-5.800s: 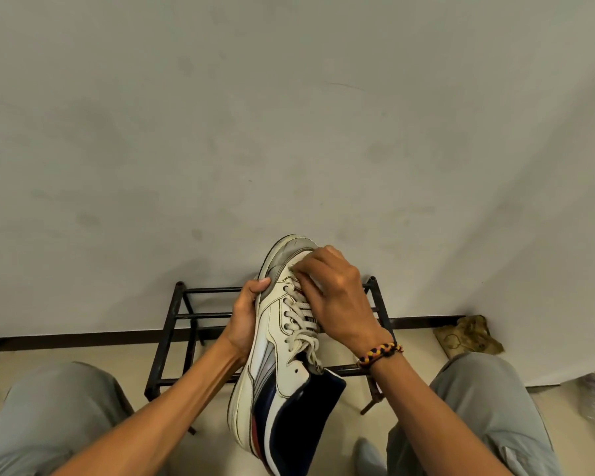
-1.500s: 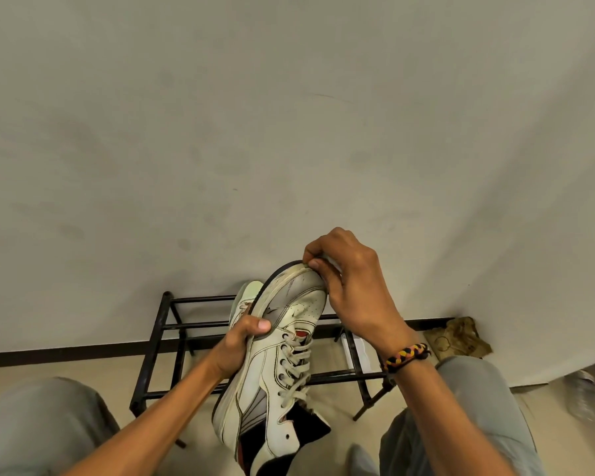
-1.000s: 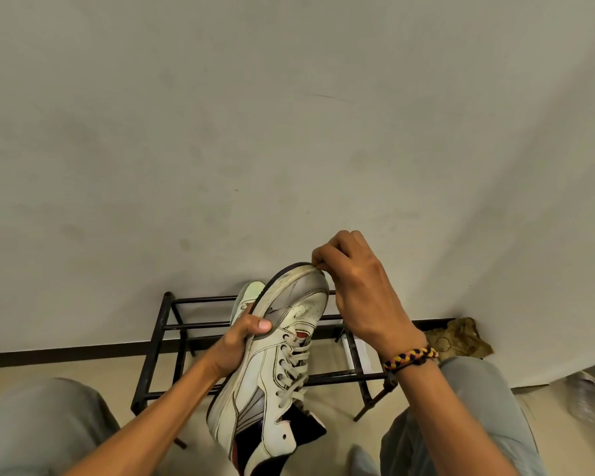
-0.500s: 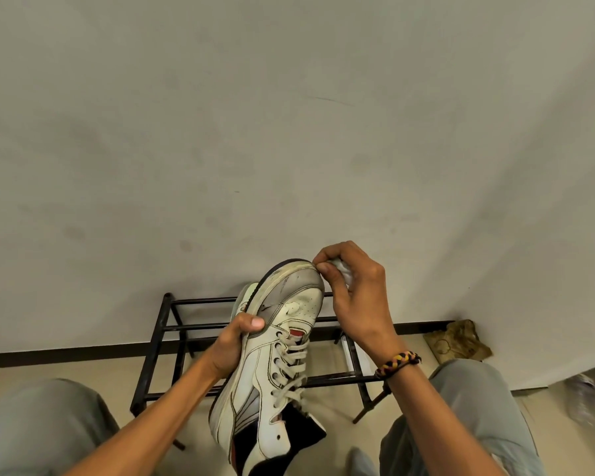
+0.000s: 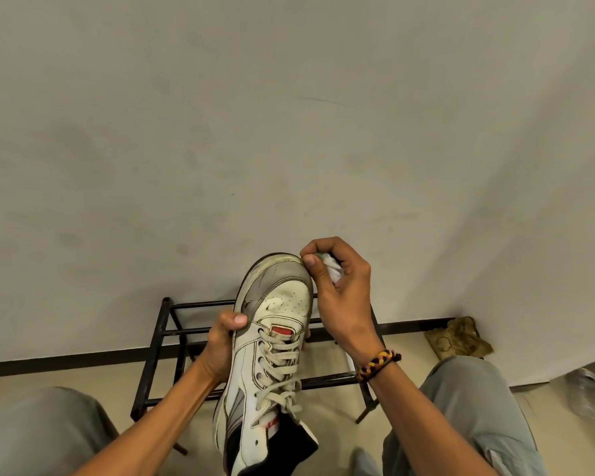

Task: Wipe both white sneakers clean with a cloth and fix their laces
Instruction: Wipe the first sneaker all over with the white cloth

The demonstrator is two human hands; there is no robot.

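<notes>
A white sneaker (image 5: 272,341) with grey toe cap, red tongue tab and dark heel is held up in front of me, toe pointing away. My left hand (image 5: 222,343) grips its left side near the lacing. My right hand (image 5: 337,290) pinches a small white cloth (image 5: 332,267) and presses it against the right edge of the toe. The off-white laces (image 5: 280,365) are threaded, with loose ends near the collar. The other sneaker is hidden from view.
A black metal shoe rack (image 5: 172,345) stands against the grey wall behind the sneaker. A crumpled tan rag (image 5: 457,338) lies on the floor at right. My knees in grey trousers (image 5: 38,434) frame the bottom corners. A blurred pale object (image 5: 581,379) sits far right.
The sneaker has turned so its toe faces more squarely up. My right hand has slid with the cloth from the tip of the toe to its right edge.
</notes>
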